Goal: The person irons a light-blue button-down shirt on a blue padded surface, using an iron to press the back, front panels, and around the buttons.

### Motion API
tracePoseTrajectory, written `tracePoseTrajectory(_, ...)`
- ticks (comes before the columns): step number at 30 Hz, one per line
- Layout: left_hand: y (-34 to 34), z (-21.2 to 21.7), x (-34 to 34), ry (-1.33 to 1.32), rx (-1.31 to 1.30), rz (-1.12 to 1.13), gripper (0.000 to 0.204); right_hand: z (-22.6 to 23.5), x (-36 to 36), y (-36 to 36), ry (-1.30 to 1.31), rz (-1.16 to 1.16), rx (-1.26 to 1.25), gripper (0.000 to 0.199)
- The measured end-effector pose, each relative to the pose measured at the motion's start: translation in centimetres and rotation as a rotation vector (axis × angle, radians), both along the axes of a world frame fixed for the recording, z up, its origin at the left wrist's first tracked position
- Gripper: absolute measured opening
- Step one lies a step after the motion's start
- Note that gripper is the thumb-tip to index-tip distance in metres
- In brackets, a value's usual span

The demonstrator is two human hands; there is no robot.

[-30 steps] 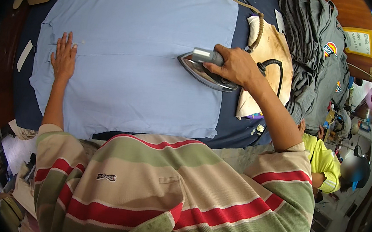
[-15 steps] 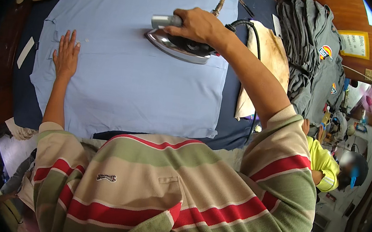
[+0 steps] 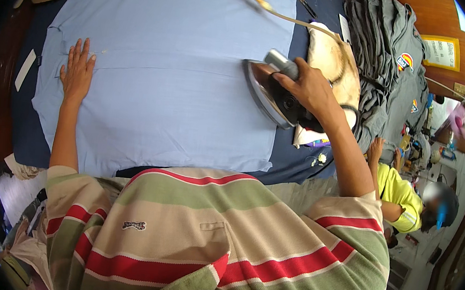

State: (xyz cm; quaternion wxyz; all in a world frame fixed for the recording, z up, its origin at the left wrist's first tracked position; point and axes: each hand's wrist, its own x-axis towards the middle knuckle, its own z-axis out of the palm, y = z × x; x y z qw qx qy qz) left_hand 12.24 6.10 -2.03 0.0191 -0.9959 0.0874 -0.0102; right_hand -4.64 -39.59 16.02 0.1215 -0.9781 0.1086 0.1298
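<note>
Two hands are engaged: the left hand (image 3: 77, 71) is laid flat, fingers spread, on the light blue shirt (image 3: 167, 66) spread over the dark board (image 3: 298, 162). The iron (image 3: 274, 93), tilted at the shirt's right edge, is gripped by the right hand (image 3: 305, 87).
</note>
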Motion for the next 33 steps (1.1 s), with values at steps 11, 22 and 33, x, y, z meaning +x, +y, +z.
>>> tracePoseTrajectory(11, 3.5, -2.0, 1.0, -0.087, -0.003, -0.023, 0.051, -0.4, -4.5, -1.6, 0.055, -0.246, 0.005, 0.043)
tracePoseTrajectory(22, 3.8, -2.2, 1.5, -0.115, -0.022, -0.017, 0.050, -0.1, -3.1, 0.7, 0.057, -0.163, 0.037, 0.041)
tracePoseTrajectory(33, -8.8, 2.9, -1.3, -0.314, -0.471, -0.477, 0.054, 2.5, -8.5, 1.7, -0.157, -0.554, 0.105, 0.039)
